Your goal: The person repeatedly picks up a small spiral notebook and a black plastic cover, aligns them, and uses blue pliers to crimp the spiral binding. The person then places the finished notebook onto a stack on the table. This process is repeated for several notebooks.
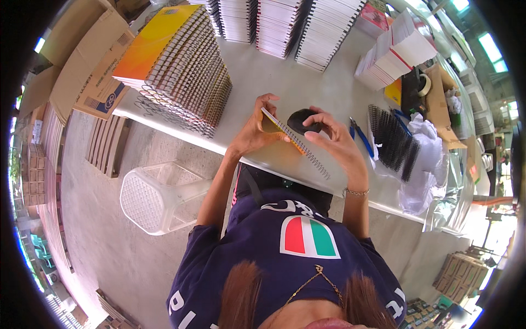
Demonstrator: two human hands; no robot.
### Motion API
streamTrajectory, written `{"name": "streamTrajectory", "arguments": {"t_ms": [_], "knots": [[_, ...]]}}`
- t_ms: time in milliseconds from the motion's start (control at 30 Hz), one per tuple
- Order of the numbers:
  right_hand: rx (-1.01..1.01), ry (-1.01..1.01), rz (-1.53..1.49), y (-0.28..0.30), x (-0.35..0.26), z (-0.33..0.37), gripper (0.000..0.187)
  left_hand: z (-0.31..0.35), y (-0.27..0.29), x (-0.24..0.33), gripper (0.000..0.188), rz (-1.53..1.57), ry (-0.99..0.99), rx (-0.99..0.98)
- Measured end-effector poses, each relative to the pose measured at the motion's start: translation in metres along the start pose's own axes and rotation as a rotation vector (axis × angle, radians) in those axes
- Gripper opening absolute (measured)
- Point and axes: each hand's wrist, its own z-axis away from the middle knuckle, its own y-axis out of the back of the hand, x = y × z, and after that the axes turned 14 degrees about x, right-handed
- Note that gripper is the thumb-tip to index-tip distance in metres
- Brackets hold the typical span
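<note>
My left hand [256,131] grips a small notebook [280,127] by its side, thumb on the near face and fingers behind it. The notebook is tilted, spine edge up, with an orange cover part showing low down. A metal-looking spiral coil [315,160] runs along the spine and sticks out past its lower right end. My right hand [332,136] is curled, fingers and thumb against the right edge of a black rounded object [303,120] beside the coil. The exact kind of that object cannot be made out.
A tall stack of yellow-orange spiral notebooks [186,77] stands left on the white table [257,68]. Bound book stacks [329,33] line the back. Blue-handled pliers [361,138], loose black coils [392,140] and crumpled white paper [424,164] lie right. A white stool [148,194] stands left.
</note>
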Motion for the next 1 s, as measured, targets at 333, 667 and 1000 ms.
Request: {"name": "streamTrajectory", "arguments": {"t_ms": [333,667,1000], "knots": [[-0.026,-0.065,-0.14,-0.003,-0.007,0.004,0.022,0.004,0.006,-0.005,0.066,0.181,0.067,-0.062],[-0.164,-0.155,-0.245,-0.003,-0.019,0.007,0.016,0.003,0.011,-0.005,0.052,0.333,0.171,-0.074],[0.418,0.245,0.411,-0.005,0.041,-0.022,0.044,0.01,0.002,0.001,0.037,0.198,0.186,0.025]]}}
